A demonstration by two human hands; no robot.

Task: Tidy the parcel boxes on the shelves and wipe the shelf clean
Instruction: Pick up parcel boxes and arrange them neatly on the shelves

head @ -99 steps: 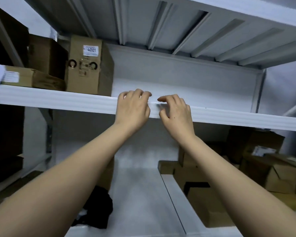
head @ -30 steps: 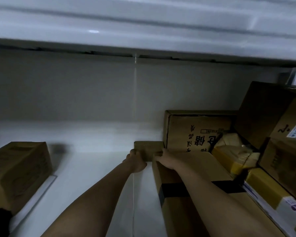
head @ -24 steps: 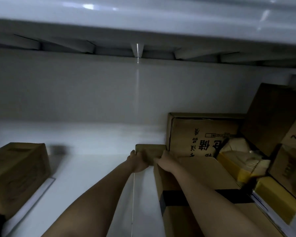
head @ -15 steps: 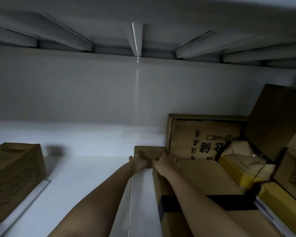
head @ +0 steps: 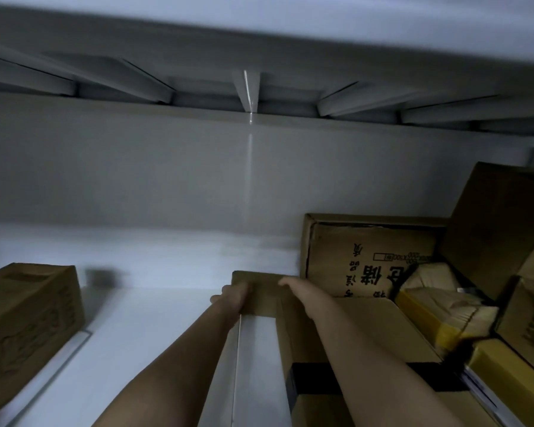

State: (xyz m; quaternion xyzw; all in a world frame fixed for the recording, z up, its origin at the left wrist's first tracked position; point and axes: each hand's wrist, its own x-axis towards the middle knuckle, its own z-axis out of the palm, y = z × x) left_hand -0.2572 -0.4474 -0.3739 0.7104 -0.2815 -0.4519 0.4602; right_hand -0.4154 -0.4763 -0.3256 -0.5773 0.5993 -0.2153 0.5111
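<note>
You are reaching deep into the white shelf (head: 154,334) with both arms, and both hands are meeting on one small flat cardboard box (head: 261,292) at the far end of your reach. Your left hand (head: 232,298) is curling round the box's left end, fingers wrapping its near edge; your right hand (head: 295,289) is lying over the box's right end, with the fingertips hidden behind it, so how firmly that side is gripping is not plain. The box is lying straight ahead of both palms, its long axis running crosswise between them, left to right, and neither hand is nearer than the other. Just to the right of your right hand a long carton with a black tape band (head: 367,365) is running back toward you under your right forearm, and beyond your right fingertips an upright carton with printed characters (head: 361,260) is standing against the rear wall. Well off to the left of your left arm another brown box (head: 28,322) is sitting alone. By my reading, the small box is wedged at the long carton's corner, so any pull is likely needing to come straight back along your forearms
</note>
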